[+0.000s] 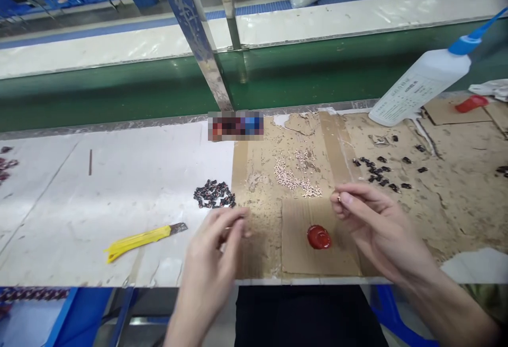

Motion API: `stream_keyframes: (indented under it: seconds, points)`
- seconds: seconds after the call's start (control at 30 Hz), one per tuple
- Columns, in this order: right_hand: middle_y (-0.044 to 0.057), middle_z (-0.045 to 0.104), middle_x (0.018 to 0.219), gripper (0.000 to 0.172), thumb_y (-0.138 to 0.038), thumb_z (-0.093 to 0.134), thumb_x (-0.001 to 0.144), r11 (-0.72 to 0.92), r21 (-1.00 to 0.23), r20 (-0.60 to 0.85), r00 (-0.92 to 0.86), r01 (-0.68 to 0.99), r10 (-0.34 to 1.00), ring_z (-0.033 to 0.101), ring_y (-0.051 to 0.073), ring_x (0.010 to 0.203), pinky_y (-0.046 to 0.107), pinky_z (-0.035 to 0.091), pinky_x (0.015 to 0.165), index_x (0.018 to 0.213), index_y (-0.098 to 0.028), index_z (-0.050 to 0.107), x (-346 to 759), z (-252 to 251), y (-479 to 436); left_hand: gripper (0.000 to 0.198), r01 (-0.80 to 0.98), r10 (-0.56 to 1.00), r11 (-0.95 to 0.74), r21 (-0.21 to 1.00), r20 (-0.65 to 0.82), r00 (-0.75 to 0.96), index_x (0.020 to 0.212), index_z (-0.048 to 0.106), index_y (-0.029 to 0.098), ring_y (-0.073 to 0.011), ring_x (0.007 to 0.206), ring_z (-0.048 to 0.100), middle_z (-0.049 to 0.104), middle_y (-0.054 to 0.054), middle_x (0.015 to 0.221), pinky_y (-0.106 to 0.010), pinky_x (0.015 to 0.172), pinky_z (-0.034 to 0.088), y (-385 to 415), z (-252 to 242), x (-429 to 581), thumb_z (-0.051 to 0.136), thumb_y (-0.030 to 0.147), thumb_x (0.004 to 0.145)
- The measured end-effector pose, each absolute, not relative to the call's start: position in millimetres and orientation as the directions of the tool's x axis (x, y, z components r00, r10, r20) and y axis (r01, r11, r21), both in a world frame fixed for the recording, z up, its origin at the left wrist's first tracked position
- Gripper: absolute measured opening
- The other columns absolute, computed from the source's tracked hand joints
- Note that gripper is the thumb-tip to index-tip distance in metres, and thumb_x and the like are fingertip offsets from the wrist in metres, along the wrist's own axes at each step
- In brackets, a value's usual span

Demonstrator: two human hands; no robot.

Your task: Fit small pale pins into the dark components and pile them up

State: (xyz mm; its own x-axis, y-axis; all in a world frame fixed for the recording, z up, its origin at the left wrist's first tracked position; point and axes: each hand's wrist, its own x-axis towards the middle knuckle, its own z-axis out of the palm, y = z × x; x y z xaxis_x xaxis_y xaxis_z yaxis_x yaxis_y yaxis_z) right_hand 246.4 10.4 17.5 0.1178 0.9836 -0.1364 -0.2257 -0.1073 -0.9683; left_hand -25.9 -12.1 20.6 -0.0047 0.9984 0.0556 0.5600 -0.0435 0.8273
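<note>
Right hand (377, 225) pinching a tiny metal part (339, 198) between fingertips, left hand (210, 262) half-closed, hold unclear

White-topped workbench (51, 230) partly covered in worn cardboard (456, 215), strewn with dark clips (214, 194) and pale metal parts (288, 175), alongside a yellow utility knife (137, 242), a red blob (318, 237) and a white squeeze bottle (420, 85).

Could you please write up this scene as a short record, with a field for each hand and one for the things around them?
Left hand: fingertips pinched together, any held item hidden; nearest the heap of dark small parts
Right hand: pinching a tiny gold-coloured part
Nearby: loose gold-coloured pieces; red paste blob on cardboard
Farther: yellow utility knife; white squeeze bottle
</note>
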Motion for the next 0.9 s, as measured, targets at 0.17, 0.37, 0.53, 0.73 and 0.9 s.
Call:
stream_keyframes:
  seconds: [0.17, 0.37, 0.53, 0.73, 0.9]
  points:
    - [0.001, 0.081, 0.080, 0.011, -0.034, 0.089, 0.084, -0.158, -0.897, -0.214, 0.093, -0.412, 0.972, 0.074, 0.010, 0.065, 0.016, 0.063, 0.063, 0.093, -0.031, 0.085, 230, 26, -8, 0.019, 0.263, 0.945, -0.326, 0.908, 0.315, 0.085, 0.106, 0.074, 0.021, -0.0117, 0.088, 0.076, 0.077, -0.001, 0.098, -0.020, 0.080, 0.066, -10, 46, 57, 0.068, 0.007, 0.096]
    - [-0.001, 0.083, 0.082, 0.008, -0.032, 0.086, 0.087, -0.142, -0.877, -0.198, 0.077, -0.460, 0.977, 0.079, 0.010, 0.071, 0.013, 0.063, 0.067, 0.095, -0.034, 0.085, 223, 30, -16, 0.017, 0.424, 0.805, -0.573, 0.701, 0.579, 0.131, 0.107, 0.074, 0.013, -0.0114, 0.088, 0.077, 0.081, -0.005, 0.099, -0.018, 0.089, 0.064, -12, 38, 80, 0.074, 0.003, 0.094]
    - [0.000, 0.083, 0.082, 0.012, -0.032, 0.088, 0.086, -0.020, -0.964, -0.072, 0.188, -0.264, 0.980, 0.081, 0.013, 0.071, 0.015, 0.066, 0.070, 0.097, -0.035, 0.086, 226, 22, -20, 0.014, 0.501, 0.783, -0.587, 0.636, 0.603, 0.151, 0.105, 0.075, 0.012, -0.0140, 0.082, 0.075, 0.078, -0.007, 0.095, -0.022, 0.079, 0.064, -9, 36, 78, 0.069, 0.003, 0.096]
    - [0.000, 0.085, 0.091, 0.015, -0.023, 0.083, 0.089, 0.099, -0.993, 0.108, 0.199, 0.057, 0.974, 0.083, 0.017, 0.076, 0.020, 0.069, 0.073, 0.100, -0.034, 0.085, 234, 20, -28, 0.014, 0.300, 0.902, -0.432, 0.850, 0.412, 0.131, 0.099, 0.073, 0.014, -0.0115, 0.085, 0.074, 0.076, -0.004, 0.093, -0.019, 0.083, 0.062, -9, 39, 75, 0.067, 0.001, 0.097]
    - [0.000, 0.083, 0.090, 0.013, -0.019, 0.080, 0.090, 0.151, -0.972, 0.160, 0.033, 0.182, 0.987, 0.081, 0.016, 0.075, 0.017, 0.067, 0.066, 0.093, -0.031, 0.083, 244, 29, -26, 0.011, 0.255, 0.914, -0.383, 0.888, 0.324, 0.244, 0.099, 0.072, 0.017, -0.0117, 0.084, 0.073, 0.075, -0.002, 0.094, -0.020, 0.082, 0.062, -11, 38, 65, 0.068, 0.006, 0.099]
